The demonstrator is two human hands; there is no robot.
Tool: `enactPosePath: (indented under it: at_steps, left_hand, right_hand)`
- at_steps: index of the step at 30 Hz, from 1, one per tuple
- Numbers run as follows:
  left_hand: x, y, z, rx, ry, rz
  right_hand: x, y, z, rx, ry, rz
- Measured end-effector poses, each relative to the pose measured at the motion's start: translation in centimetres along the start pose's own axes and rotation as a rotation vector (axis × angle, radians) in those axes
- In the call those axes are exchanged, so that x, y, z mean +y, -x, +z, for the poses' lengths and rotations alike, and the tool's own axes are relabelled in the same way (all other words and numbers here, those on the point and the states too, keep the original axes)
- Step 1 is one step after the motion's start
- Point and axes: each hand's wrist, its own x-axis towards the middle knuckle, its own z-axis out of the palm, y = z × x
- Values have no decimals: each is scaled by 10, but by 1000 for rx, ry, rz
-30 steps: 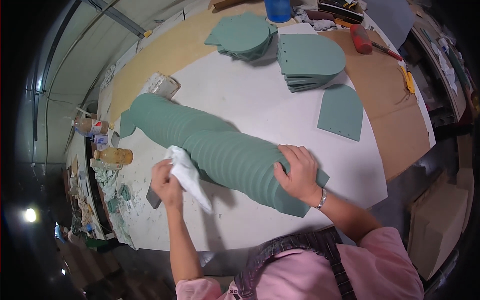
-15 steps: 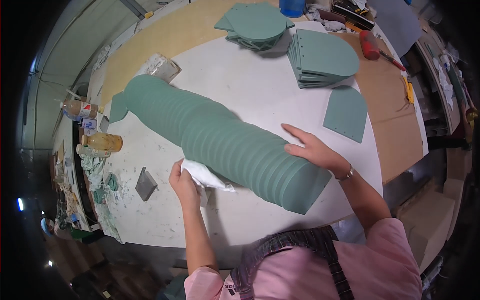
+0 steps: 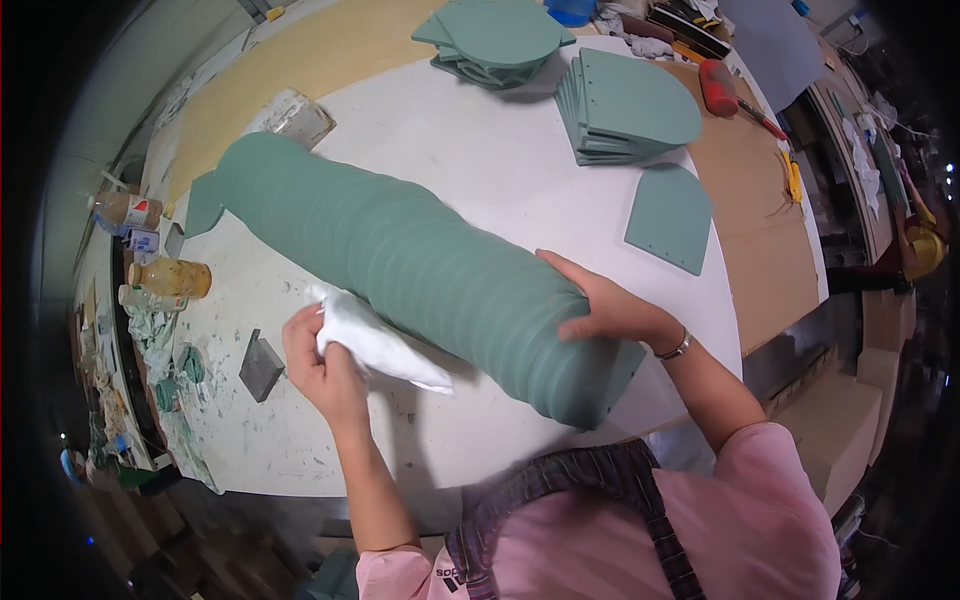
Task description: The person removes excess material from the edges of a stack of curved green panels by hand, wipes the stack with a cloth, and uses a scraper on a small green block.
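Note:
A long row of overlapping green round-ended panels (image 3: 400, 250) lies slantwise across the white table, from far left to near right. My left hand (image 3: 325, 365) grips a white cloth (image 3: 375, 345) beside the row's near-left side; the cloth hangs loosely from the fingers. At the near right end, my right hand (image 3: 610, 305) rests on the panels' edges with thumb and fingers apart. That end of the row is blurred. One single green panel (image 3: 672, 220) with small holes along its straight edge lies flat to the right.
Two stacks of green panels, a fanned stack (image 3: 500, 45) and a neater stack (image 3: 635, 105), stand at the back. A red mallet (image 3: 718, 88) and a yellow cutter (image 3: 792, 178) lie at right. Bottles (image 3: 170, 277), a grey block (image 3: 261, 366) and a white box (image 3: 290, 118) are on the left.
My left hand has drawn the cloth leftward, away from the panels. My right hand stays at the near end, where the panels blur. The whole view has shifted slightly.

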Motion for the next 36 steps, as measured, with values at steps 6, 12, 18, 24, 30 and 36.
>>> enactPosePath:
  at_steps: [6,12,18,24,30,36]
  left_hand:
    - [88,15,101,-523,-588,729]
    - [67,25,92,-553,-557,687]
    - [91,8,138,-680,-761,923]
    - [76,14,128,-580,-725,910]
    - [85,13,146,-676,-686,903]
    - [69,29,109,-502,-674,826]
  right_hand:
    - [-7,30,-7,-86,-2,18]
    - [14,45,5,-36,-214,79]
    - [18,46,9,50,-315,34]
    - [20,45,13,158,33,-23]
    - [38,48,12,159,-57,-50]
    - [23,48,14,144,72,57]
